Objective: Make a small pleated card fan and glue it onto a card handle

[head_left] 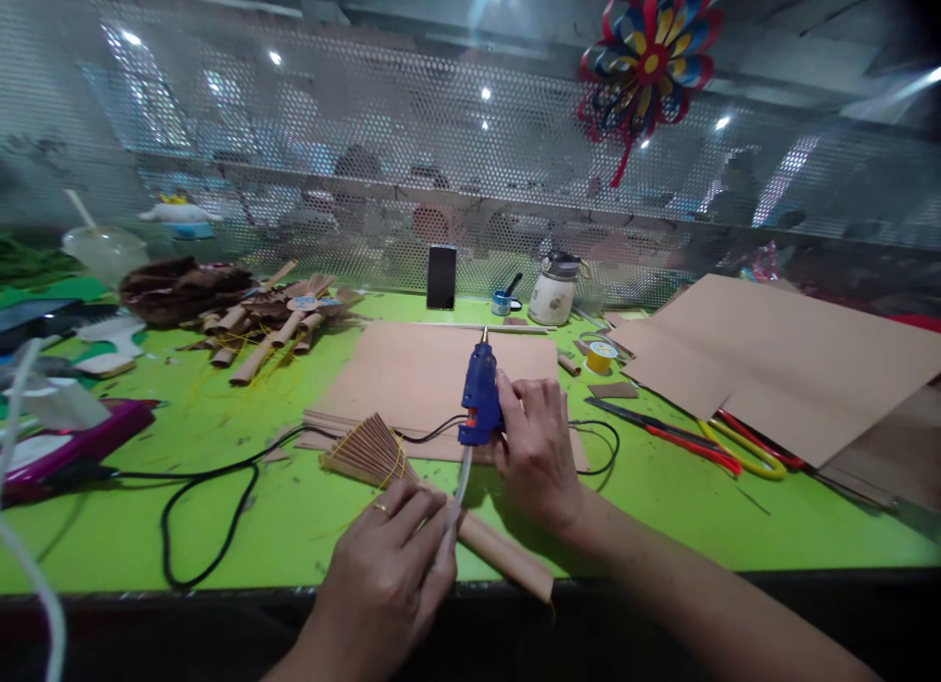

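Note:
A blue glue gun [481, 393] is gripped in my right hand [538, 452], its metal tip pointing away from me over brown paper sheets [441, 364]. My left hand [389, 564] is lower and to the left, its thumb and fingers closed on the translucent glue stick [462, 491] that trails from the back of the gun. Under and beside the left fingers lies a pleated brown paper fan [371, 449] wound with yellow thread. A rolled paper handle [507, 555] extends from it to the lower right, near the table's front edge.
Finished-looking paper pieces [283, 319] are piled at the left. A black cord [213, 476] loops toward a purple power strip [124, 437]. Scissors [691, 442], yellow thread spool [601, 358] and large cardboard sheets [771, 359] lie right. A phone [441, 277] and bottle [554, 290] stand behind.

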`<state>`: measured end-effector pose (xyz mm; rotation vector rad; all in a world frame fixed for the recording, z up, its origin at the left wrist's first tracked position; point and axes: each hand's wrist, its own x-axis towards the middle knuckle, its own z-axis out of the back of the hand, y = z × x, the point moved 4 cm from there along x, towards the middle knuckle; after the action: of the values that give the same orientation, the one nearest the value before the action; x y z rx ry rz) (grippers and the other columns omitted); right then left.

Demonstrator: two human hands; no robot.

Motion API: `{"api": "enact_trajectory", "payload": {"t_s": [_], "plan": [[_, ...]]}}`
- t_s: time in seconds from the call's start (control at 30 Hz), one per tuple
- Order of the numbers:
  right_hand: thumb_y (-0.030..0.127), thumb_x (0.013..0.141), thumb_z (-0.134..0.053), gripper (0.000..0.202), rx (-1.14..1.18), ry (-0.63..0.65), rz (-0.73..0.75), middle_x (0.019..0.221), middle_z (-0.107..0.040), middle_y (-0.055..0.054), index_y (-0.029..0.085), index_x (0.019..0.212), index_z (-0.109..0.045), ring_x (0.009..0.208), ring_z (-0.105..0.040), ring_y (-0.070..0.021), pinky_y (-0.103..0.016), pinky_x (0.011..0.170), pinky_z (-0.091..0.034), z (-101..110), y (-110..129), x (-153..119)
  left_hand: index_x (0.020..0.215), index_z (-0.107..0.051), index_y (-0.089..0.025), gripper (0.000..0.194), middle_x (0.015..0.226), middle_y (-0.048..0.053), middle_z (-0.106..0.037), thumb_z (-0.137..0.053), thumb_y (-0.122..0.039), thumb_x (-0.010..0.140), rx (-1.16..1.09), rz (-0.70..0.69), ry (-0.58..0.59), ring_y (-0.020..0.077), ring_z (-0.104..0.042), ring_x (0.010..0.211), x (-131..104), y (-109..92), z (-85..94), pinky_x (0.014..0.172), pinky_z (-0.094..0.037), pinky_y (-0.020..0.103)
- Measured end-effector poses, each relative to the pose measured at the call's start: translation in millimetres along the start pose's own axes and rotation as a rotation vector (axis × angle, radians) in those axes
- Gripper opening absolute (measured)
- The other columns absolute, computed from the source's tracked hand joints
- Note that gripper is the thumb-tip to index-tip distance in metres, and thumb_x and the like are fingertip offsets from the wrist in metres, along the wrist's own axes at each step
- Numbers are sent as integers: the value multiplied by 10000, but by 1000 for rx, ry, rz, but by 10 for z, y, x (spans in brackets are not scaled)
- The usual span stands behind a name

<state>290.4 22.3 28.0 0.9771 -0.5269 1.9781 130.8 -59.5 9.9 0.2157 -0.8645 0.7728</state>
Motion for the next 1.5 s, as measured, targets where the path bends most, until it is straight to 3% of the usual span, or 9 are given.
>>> {"api": "enact_trajectory", "payload": {"t_s": [0.2,0.37,0.47,0.6,0.73,0.83,1.07,1.33,1.5], "plan": [[38,897,-510,552,1,-1,-6,1032,-601,-178,13,1448,-523,974,-454,-337,-506,818,-453,-8,0,-4,1058,-709,-155,218,913,56,-745,-533,-59,973,17,-14,10,209,-672,872,-11,11,-8,846,-551,381],[32,847,-508,546,132,78,-98,1044,-613,-199,-7,1386,-590,984,-452,-351,-541,856,-446,-34,-49,18,1069,-701,-163,216,942,56,-754,-544,-62,959,24,-26,22,212,-685,903,5,-9,24,901,-556,389],[40,814,-507,565,206,95,-168,1074,-611,-207,-2,1369,-602,1023,-457,-359,-568,921,-447,-54,-183,59,1087,-694,-159,173,971,77,-758,-590,-165,948,-2,-7,48,237,-687,914,-11,-8,55,875,-576,406],[170,885,-538,458,382,130,-301,1052,-622,-192,26,1308,-640,1025,-496,-346,-551,955,-461,-21,-453,135,1162,-679,-133,284,1073,126,-753,-587,-257,923,6,16,110,312,-682,1017,-89,5,57,894,-591,506],[426,953,-605,344,648,337,-394,925,-706,-116,131,1063,-743,867,-628,-271,-409,805,-542,109,-613,113,1184,-679,-131,316,1080,128,-758,-576,-152,887,21,19,86,309,-684,1015,-112,-11,52,886,-607,512],[565,1006,-524,490,834,551,-451,867,-766,-94,153,911,-774,759,-686,-222,-324,670,-547,202,-633,1,1161,-689,-144,308,1048,115,-762,-567,-85,885,24,16,58,281,-687,998,-90,-24,46,878,-619,466],[713,960,-532,636,1024,810,-543,821,-758,-108,133,815,-746,762,-687,-200,-309,725,-535,222,-574,-105,1162,-697,-79,299,1061,133,-765,-589,-15,891,47,-28,44,275,-683,1042,-112,-11,6,932,-625,442],[658,974,-567,529,1041,929,-565,758,-630,-29,164,820,-676,672,-533,-153,-276,609,-424,166,-507,-133,1172,-728,-68,320,1160,126,-782,-604,3,886,62,-44,75,264,-688,1161,-183,-3,43,1056,-574,392],[536,1019,-580,364,1150,921,-536,842,-635,-10,197,923,-675,770,-568,-159,-259,700,-473,128,-434,-132,1205,-742,-138,327,1229,66,-779,-561,-47,949,162,-95,163,224,-665,1261,-337,52,26,1195,-461,348]]}}
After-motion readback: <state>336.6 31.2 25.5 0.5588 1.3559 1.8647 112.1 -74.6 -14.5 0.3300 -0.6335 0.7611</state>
